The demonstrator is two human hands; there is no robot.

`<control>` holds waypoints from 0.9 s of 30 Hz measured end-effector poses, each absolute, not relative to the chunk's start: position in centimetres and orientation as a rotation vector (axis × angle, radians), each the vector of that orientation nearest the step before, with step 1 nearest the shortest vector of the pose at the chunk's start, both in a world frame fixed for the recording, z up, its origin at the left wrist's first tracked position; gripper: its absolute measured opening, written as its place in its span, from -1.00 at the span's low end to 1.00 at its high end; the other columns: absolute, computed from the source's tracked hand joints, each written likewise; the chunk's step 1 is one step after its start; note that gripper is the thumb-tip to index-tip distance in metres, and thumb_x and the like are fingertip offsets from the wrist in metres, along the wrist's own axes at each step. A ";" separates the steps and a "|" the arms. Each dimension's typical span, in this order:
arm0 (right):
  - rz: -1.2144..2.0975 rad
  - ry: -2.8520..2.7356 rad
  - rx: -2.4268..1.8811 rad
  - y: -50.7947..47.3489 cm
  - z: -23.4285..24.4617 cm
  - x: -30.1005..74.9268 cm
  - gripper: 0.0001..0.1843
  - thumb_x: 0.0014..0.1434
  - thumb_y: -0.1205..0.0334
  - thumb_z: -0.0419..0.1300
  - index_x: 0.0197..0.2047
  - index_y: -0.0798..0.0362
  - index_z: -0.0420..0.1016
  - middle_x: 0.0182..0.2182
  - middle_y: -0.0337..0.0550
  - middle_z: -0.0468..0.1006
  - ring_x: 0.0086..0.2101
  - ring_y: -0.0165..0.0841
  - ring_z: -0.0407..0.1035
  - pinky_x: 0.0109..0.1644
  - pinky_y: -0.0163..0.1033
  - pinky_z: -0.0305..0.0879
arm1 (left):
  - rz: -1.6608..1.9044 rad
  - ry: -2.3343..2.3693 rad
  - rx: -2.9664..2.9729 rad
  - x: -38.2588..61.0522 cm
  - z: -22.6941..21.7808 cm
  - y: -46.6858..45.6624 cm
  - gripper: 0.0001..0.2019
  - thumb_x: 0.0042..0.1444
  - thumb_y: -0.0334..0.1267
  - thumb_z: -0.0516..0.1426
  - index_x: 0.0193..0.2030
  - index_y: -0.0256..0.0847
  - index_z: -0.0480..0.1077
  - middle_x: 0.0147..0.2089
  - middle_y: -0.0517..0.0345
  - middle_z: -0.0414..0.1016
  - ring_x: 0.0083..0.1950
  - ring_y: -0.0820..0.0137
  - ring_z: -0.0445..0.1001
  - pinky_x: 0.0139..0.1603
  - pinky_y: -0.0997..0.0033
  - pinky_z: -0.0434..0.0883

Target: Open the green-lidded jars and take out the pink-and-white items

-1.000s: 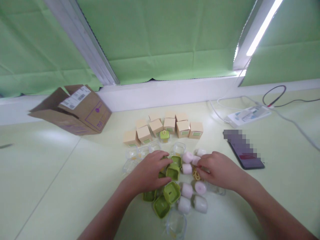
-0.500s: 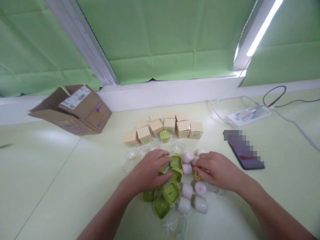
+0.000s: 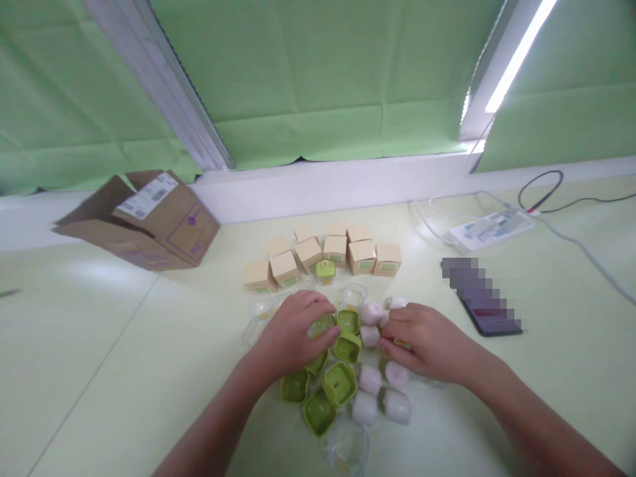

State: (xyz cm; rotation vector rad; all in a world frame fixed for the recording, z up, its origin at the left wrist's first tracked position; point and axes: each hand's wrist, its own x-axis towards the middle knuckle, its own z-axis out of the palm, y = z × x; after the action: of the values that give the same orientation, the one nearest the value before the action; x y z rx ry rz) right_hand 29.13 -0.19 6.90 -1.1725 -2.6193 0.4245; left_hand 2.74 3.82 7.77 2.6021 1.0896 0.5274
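Note:
My left hand point(image 3: 301, 330) hovers over the green cups, thumb and fingers apart, around a green cup point(image 3: 322, 324) that it partly hides; I see no firm grip. Beside its fingertips stand a green cup point(image 3: 348, 322) and another green cup point(image 3: 348, 348). My right hand point(image 3: 422, 338) is closed, thumb near index finger, over small yellow rings point(image 3: 402, 343), and seems to pinch one; its fingers hide most of them. Pale pink rounded pieces lie about it, among them a pink piece point(image 3: 370, 336) and a round-ended piece point(image 3: 396, 374).
Clear plastic shells, one a near shell point(image 3: 349, 447), lie around the cups. Behind stand a small green-lidded box point(image 3: 325, 271) and several small cartons point(image 3: 335, 248). A large open carton point(image 3: 163, 222) is at the left; a phone point(image 3: 497, 324) and power strip point(image 3: 489, 230) lie right.
My right fingers have closed down over the yellow rings, covering more of them. My left hand has shifted slightly and more of the green cup between its fingers shows.

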 end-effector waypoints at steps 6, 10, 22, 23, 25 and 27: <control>0.413 -2.596 -1.144 -0.2 6.8 29.1 -0.68 0.34 0.26 0.01 -0.42 0.07 0.44 -0.47 -0.17 0.46 -0.42 -0.36 0.29 -0.28 -0.23 0.09 | 0.539 1.244 2.553 2.6 8.0 5.6 -0.76 0.19 -0.17 0.16 -0.04 -0.21 0.42 -0.03 0.03 0.53 0.03 0.22 0.47 0.12 0.18 0.38; 0.413 -2.600 -1.132 -0.2 6.8 29.0 -0.68 0.35 0.26 0.01 -0.41 0.07 0.45 -0.46 -0.17 0.47 -0.41 -0.36 0.29 -0.26 -0.22 0.10 | 0.381 1.421 2.520 3.0 8.4 7.7 -0.68 0.20 -0.10 0.13 0.01 -0.22 0.43 0.02 0.00 0.55 0.08 0.19 0.48 0.17 0.17 0.37; 0.415 -2.594 -1.119 -0.2 6.8 29.1 -0.68 0.35 0.25 0.01 -0.41 0.07 0.45 -0.46 -0.18 0.47 -0.43 -0.38 0.29 -0.26 -0.24 0.09 | 0.193 1.572 2.496 4.0 7.9 11.8 -0.50 0.14 -0.05 0.19 0.21 -0.13 0.35 0.15 -0.02 0.51 0.15 0.09 0.47 0.13 0.20 0.38; 0.414 -2.592 -1.114 -0.2 6.8 29.1 -0.68 0.35 0.25 0.01 -0.41 0.07 0.45 -0.46 -0.18 0.47 -0.42 -0.38 0.29 -0.26 -0.24 0.09 | 0.177 1.575 2.501 4.1 7.9 12.0 -0.50 0.13 -0.06 0.20 0.20 -0.15 0.35 0.15 -0.04 0.51 0.15 0.07 0.47 0.13 0.18 0.38; 0.413 -2.589 -1.107 -0.2 6.8 29.2 -0.68 0.35 0.25 0.01 -0.41 0.07 0.45 -0.45 -0.17 0.47 -0.42 -0.37 0.29 -0.26 -0.23 0.10 | 0.145 1.577 2.512 4.3 7.9 12.2 -0.51 0.11 -0.10 0.21 0.17 -0.17 0.35 0.14 -0.07 0.51 0.15 0.06 0.46 0.13 0.18 0.38; 0.409 -2.587 -1.105 -0.2 6.7 29.2 -0.68 0.35 0.25 0.01 -0.41 0.07 0.45 -0.46 -0.17 0.47 -0.42 -0.37 0.29 -0.26 -0.23 0.11 | 0.115 1.581 2.521 4.6 7.9 12.4 -0.55 0.10 -0.13 0.21 0.13 -0.17 0.37 0.11 -0.06 0.52 0.12 0.07 0.48 0.11 0.21 0.38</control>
State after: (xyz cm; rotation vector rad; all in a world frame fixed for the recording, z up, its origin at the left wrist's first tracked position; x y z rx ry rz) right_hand 29.17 -0.22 6.75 -1.1051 -2.5867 0.4087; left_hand 4.62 12.38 7.94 2.5206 1.5810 0.1146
